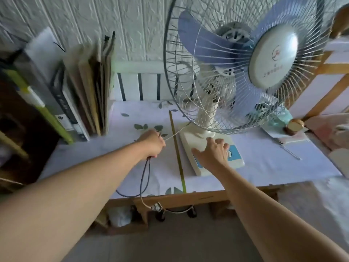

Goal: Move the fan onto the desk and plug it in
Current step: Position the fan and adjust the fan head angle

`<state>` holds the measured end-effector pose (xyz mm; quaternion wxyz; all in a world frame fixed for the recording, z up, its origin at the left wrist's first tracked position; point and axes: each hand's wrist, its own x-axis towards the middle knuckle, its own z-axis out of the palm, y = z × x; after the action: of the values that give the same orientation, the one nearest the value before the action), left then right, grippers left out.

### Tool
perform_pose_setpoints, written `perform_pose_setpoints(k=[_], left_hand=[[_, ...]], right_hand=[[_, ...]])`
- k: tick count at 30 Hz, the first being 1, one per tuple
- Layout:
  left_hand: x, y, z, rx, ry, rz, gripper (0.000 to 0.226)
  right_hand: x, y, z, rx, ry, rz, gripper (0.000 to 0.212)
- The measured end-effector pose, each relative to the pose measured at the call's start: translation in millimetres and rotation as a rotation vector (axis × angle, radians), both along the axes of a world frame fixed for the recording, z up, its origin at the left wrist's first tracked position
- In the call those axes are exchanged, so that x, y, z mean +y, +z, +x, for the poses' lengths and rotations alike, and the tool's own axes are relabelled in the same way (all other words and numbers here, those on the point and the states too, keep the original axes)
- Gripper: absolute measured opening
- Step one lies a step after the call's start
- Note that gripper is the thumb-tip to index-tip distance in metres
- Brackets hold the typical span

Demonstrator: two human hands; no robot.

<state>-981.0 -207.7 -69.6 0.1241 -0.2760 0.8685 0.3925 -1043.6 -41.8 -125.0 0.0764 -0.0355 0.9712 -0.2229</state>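
A cream table fan with blue blades and a wire cage stands on the desk, which is covered by a pale leaf-print cloth. My right hand rests flat with spread fingers on the fan's base, beside its blue control panel. My left hand is closed around the fan's cord just left of the base. One strand runs from my fist to the fan. The rest loops down over the desk's front edge, where the plug dangles.
Books and folders stand upright at the left against the wall. A long thin stick lies on the cloth beside the base. A small jar and papers sit at the right. A wooden frame rises behind the fan.
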Motion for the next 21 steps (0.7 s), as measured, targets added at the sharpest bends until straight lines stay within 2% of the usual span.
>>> perform_pose_setpoints(k=[5, 12, 18, 21], left_hand=[[-43, 29, 8, -0.006, -0.131, -0.244, 0.032], [-108, 60, 11, 0.043, -0.358, -0.512, 0.029], [-138, 85, 0, 0.276, -0.625, -0.874, 0.023], [-145, 86, -2, 0.330, -0.770, -0.965, 0.024]], right_hand=[[-23, 15, 18, -0.058, -0.001, -0.029, 0.066], [-69, 42, 33, -0.091, -0.025, -0.025, 0.062], [-115, 54, 42, -0.082, -0.136, -0.024, 0.065], [-130, 57, 51, -0.078, -0.193, -0.026, 0.065]])
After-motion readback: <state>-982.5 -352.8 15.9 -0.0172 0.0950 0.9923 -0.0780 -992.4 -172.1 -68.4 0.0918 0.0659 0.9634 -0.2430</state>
